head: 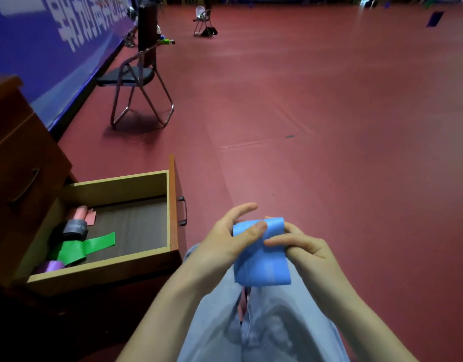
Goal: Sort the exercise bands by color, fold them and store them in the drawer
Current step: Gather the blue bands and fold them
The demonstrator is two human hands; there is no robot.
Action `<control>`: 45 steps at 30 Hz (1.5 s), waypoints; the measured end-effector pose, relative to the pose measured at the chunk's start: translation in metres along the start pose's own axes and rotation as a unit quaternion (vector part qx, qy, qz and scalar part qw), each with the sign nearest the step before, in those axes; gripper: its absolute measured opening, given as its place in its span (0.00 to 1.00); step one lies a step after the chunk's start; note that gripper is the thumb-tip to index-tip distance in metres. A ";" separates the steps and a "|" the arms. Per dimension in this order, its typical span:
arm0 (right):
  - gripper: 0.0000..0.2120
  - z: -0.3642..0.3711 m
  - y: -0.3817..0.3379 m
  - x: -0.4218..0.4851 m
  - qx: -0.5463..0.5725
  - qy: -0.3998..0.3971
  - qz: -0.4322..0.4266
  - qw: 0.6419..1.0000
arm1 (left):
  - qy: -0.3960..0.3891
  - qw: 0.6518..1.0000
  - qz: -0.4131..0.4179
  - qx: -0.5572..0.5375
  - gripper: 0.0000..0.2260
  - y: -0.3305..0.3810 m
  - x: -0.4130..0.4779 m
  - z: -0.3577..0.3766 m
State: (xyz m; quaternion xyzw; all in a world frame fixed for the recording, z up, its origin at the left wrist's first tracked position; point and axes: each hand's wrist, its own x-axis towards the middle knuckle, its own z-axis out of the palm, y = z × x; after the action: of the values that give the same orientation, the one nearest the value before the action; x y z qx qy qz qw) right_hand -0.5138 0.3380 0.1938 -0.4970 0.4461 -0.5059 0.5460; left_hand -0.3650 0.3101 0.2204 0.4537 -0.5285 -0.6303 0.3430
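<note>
- The blue band (261,262) is in the lower centre of the frame, held above the person's lap; its lower part hangs flat and its top edge is rolled over.
- The left hand (230,236) pinches the top of the band, with the thumb pressed on the front face. The index finger is stretched out and free above it.
- The right hand (303,246) pinches the right edge of the fold. The fingers behind the band are hidden, so I can only suppose that they support it from the back.
- The step in hand looks like the folding of this band, before it goes into the drawer.
- To do it well, bring the two side edges in line first, then press the crease flat with both thumbs, so the fold does not spring open.
- Make the folded piece compact enough to lie flat like the others.
- The drawer (170,205) stands open at the lower left of the frame. Along its left side lie a pink band (81,214), a grey band (71,228), a green band (76,249) and a purple band (52,266).
- The blue one should get its own place, apart from these colours; the dark floor of the drawer to their right seems suitable.
</note>
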 end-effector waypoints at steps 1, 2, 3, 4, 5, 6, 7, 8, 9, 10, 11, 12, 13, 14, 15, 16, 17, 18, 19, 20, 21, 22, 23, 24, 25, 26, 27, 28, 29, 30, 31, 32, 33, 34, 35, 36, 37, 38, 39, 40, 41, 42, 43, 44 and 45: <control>0.16 0.000 -0.002 0.000 0.020 0.004 0.005 1.000 | -0.003 1.000 0.005 0.000 0.20 -0.002 -0.002 0.000; 0.16 -0.001 -0.003 0.001 0.037 0.006 0.010 0.999 | -0.002 1.000 0.011 0.003 0.23 -0.004 -0.003 0.000; 0.16 -0.002 -0.003 0.002 0.046 0.003 0.015 0.999 | 0.002 1.000 0.019 0.005 0.24 -0.006 -0.003 0.001; 0.15 -0.002 -0.004 0.004 0.047 -0.006 0.021 0.999 | 0.015 1.000 0.026 0.006 0.25 -0.008 -0.004 0.001; 0.15 -0.002 -0.004 0.005 0.046 -0.018 0.024 0.998 | 0.032 0.999 0.031 0.007 0.24 -0.009 -0.004 0.001; 0.16 -0.001 -0.004 0.007 0.049 -0.027 0.028 0.998 | 0.052 0.998 0.037 0.005 0.23 -0.010 -0.005 0.000; 0.17 -0.001 -0.004 0.009 0.061 -0.027 0.034 0.997 | 0.067 0.997 0.042 0.002 0.22 -0.010 -0.007 0.000; 0.21 0.000 -0.004 0.010 0.081 -0.020 0.045 0.995 | 0.080 0.996 0.045 -0.001 0.21 -0.010 -0.010 -0.001; 0.24 0.000 -0.004 0.012 0.107 -0.017 0.056 0.993 | 0.096 0.994 0.046 -0.001 0.20 -0.011 -0.012 -0.002; 0.25 0.003 -0.005 0.016 0.132 -0.027 0.065 0.989 | 0.120 0.992 0.048 -0.001 0.20 -0.011 -0.016 -0.006; 0.22 0.005 -0.006 0.018 0.153 -0.037 0.074 0.985 | 0.141 0.989 0.051 0.000 0.20 -0.011 -0.018 -0.009; 0.19 0.010 -0.007 0.021 0.164 -0.058 0.086 0.981 | 0.165 0.985 0.055 -0.003 0.20 -0.011 -0.021 -0.013; 0.18 0.016 -0.008 0.022 0.167 -0.082 0.100 0.977 | 0.189 0.980 0.061 -0.005 0.19 -0.011 -0.025 -0.017; 0.18 0.020 -0.006 0.024 0.155 -0.099 0.110 0.977 | 0.204 0.977 0.065 -0.003 0.19 -0.010 -0.026 -0.020; 0.18 0.024 -0.005 0.024 0.134 -0.112 0.120 0.977 | 0.219 0.973 0.068 -0.003 0.18 -0.010 -0.027 -0.023; 0.19 0.031 -0.003 0.025 0.108 -0.124 0.132 0.978 | 0.238 0.969 0.069 -0.005 0.18 -0.011 -0.029 -0.027; 0.19 0.037 -0.002 0.025 0.089 -0.131 0.140 0.977 | 0.254 0.964 0.076 -0.010 0.17 -0.012 -0.030 -0.031; 0.19 0.043 -0.001 0.026 0.077 -0.132 0.147 0.977 | 0.270 0.959 0.083 -0.016 0.16 -0.014 -0.031 -0.035; 0.18 0.051 0.002 0.027 0.074 -0.136 0.153 0.976 | 0.284 0.954 0.088 -0.026 0.15 -0.018 -0.031 -0.043; 0.16 0.054 0.003 0.027 0.073 -0.136 0.153 0.976 | 0.295 0.951 0.091 -0.034 0.15 -0.020 -0.032 -0.045; 0.16 0.061 0.008 0.031 0.074 -0.137 0.160 0.975 | 0.301 0.948 0.091 -0.043 0.15 -0.024 -0.031 -0.053; 0.16 0.065 0.010 0.032 0.075 -0.133 0.166 0.974 | 0.308 0.946 0.087 -0.049 0.15 -0.027 -0.031 -0.055; 0.17 0.070 0.013 0.035 0.078 -0.134 0.176 0.972 | 0.312 0.945 0.082 -0.058 0.14 -0.031 -0.029 -0.061; 0.17 0.075 0.017 0.037 0.081 -0.135 0.185 0.970 | 0.317 0.943 0.074 -0.065 0.14 -0.035 -0.028 -0.065; 0.16 0.083 0.022 0.042 0.085 -0.140 0.190 0.968 | 0.319 0.943 0.070 -0.067 0.14 -0.040 -0.024 -0.075; 0.15 0.088 0.023 0.043 0.077 -0.143 0.186 0.969 | 0.322 0.942 0.065 -0.063 0.14 -0.041 -0.024 -0.078; 0.14 0.100 0.031 0.052 0.063 -0.139 0.187 0.970 | 0.322 0.943 0.060 -0.064 0.14 -0.047 -0.020 -0.091; 0.13 0.110 0.039 0.060 0.050 -0.129 0.188 0.972 | 0.323 0.942 0.057 -0.064 0.14 -0.052 -0.017 -0.103; 0.13 0.116 0.041 0.064 0.039 -0.119 0.183 0.975 | 0.325 0.941 0.057 -0.069 0.14 -0.053 -0.017 -0.108; 0.13 0.126 0.050 0.074 0.025 -0.120 0.179 0.976 | 0.330 0.940 0.053 -0.075 0.14 -0.058 -0.015 -0.122; 0.13 0.138 0.058 0.085 0.006 -0.120 0.182 0.976 | 0.337 0.937 0.046 -0.078 0.13 -0.063 -0.013 -0.135; 0.12 0.151 0.070 0.098 -0.006 -0.129 0.187 0.974 | 0.345 0.935 0.043 -0.076 0.13 -0.071 -0.010 -0.153; 0.12 0.159 0.072 0.107 -0.015 -0.134 0.187 0.973 | 0.352 0.933 0.038 -0.067 0.12 -0.072 -0.008 -0.164; 0.12 0.173 0.083 0.121 -0.027 -0.150 0.194 0.969 | 0.363 0.930 0.031 -0.053 0.11 -0.081 -0.005 -0.184; 0.12 0.185 0.090 0.134 -0.039 -0.166 0.198 0.965 | 0.372 0.928 0.017 -0.035 0.11 -0.088 -0.003 -0.200; 0.11 0.195 0.094 0.145 -0.059 -0.182 0.197 0.962 | 0.374 0.927 0.006 -0.017 0.11 -0.092 -0.001 -0.214; 0.10 0.208 0.101 0.160 -0.080 -0.200 0.199 0.956 | 0.379 0.925 -0.011 -0.008 0.11 -0.099 0.002 -0.232; 0.10 0.221 0.109 0.176 -0.102 -0.215 0.201 0.950 | 0.383 0.923 -0.029 0.001 0.10 -0.106 0.006 -0.251; 0.10 0.236 0.119 0.193 -0.118 -0.228 0.202 0.945 | 0.382 0.923 -0.050 0.011 0.10 -0.116 0.013 -0.272; 0.10 0.246 0.126 0.206 -0.135 -0.237 0.196 0.942 | 0.377 0.923 -0.071 0.023 0.10 -0.120 0.017 -0.287; 0.10 0.259 0.136 0.221 -0.150 -0.248 0.192 0.938 | 0.370 0.923 -0.097 0.039 0.10 -0.129 0.023 -0.308; 0.09 0.268 0.143 0.230 -0.169 -0.255 0.185 0.934 | 0.363 0.922 -0.119 0.059 0.09 -0.133 0.027 -0.322; 0.07 0.279 0.152 0.241 -0.185 -0.262 0.183 0.929 | 0.358 0.919 -0.145 0.080 0.09 -0.138 0.032 -0.338; 0.06 0.291 0.166 0.252 -0.192 -0.270 0.190 0.924 | 0.357 0.913 -0.170 0.101 0.09 -0.146 0.037 -0.356; 0.05 0.302 0.179 0.261 -0.195 -0.276 0.202 0.919 | 0.357 0.907 -0.192 0.114 0.10 -0.154 0.042 -0.371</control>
State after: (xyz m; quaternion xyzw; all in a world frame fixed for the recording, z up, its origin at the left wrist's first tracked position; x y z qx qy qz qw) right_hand -0.1715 0.1046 0.0522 -0.6124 0.4586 -0.1306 0.6306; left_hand -0.0259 0.1719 0.0506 0.7767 -0.3422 -0.4155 0.3270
